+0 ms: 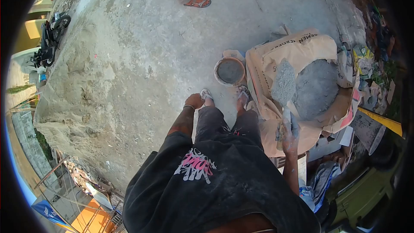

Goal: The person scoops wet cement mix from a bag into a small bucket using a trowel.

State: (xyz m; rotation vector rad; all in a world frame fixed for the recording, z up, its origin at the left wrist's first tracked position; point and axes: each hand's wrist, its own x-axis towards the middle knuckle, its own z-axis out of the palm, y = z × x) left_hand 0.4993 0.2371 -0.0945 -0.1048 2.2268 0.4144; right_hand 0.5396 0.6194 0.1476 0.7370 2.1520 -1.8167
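Note:
My right hand (291, 131) is wrapped around the handle of a trowel (283, 82). Grey cement powder covers its blade, which is over the near left side of an opened paper cement bag (263, 60). Inside the bag, to the right of the blade, lies a mound of grey cement (317, 88). My left hand (195, 100) hangs beside my left leg with its fingers curled in, and I see nothing in it. A round bucket (230, 71) with grey contents stands on the ground in front of my feet, just left of the bag.
Another person's sandalled feet (197, 2) are on the concrete floor (142, 30) ahead. A motorcycle (51, 39) is parked at far left. Along the right edge are rubble, plastic wrappers (363, 58) and a yellow strip (381, 122). A sand heap (82, 116) rises on the left.

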